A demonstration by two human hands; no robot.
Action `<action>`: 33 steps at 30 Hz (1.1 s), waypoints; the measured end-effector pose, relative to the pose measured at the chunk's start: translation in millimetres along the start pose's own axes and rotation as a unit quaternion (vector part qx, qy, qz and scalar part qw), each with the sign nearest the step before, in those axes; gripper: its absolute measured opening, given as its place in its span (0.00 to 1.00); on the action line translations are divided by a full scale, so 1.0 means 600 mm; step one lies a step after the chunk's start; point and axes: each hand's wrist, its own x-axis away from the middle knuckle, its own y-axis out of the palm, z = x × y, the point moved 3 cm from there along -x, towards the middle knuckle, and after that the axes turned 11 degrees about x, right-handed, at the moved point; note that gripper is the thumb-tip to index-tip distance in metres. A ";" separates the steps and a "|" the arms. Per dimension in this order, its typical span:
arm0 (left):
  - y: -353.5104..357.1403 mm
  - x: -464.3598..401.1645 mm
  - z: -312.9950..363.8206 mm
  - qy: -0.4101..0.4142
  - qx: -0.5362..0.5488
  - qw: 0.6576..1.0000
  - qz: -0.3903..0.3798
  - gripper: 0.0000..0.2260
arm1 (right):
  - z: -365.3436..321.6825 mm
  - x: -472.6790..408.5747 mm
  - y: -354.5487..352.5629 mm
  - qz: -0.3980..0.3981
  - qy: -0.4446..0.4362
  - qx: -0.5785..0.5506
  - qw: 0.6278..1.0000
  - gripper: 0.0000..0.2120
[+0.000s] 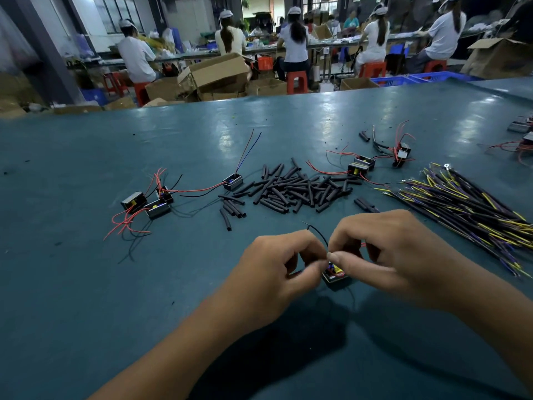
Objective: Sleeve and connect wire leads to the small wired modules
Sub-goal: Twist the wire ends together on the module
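Observation:
My left hand [277,269] and my right hand [386,249] meet close to me over the green table [86,284]. Between their fingertips sits a small black module [334,275] with yellow and red parts showing. Both hands pinch at its thin black wire lead [318,233], which arcs up and left from the fingers. A pile of short black sleeves [291,187] lies beyond the hands. A bundle of yellow, purple and black wires [467,209] lies to the right.
Three modules with red and black leads [147,202] lie at the left, one more [232,181] near the sleeves, others [375,161] at the back right. People sit at benches behind, among cardboard boxes [216,72].

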 end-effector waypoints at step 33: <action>0.005 0.005 -0.017 -0.065 0.161 0.984 -0.031 0.03 | -0.001 0.006 -0.004 0.063 -0.128 0.145 0.979 0.12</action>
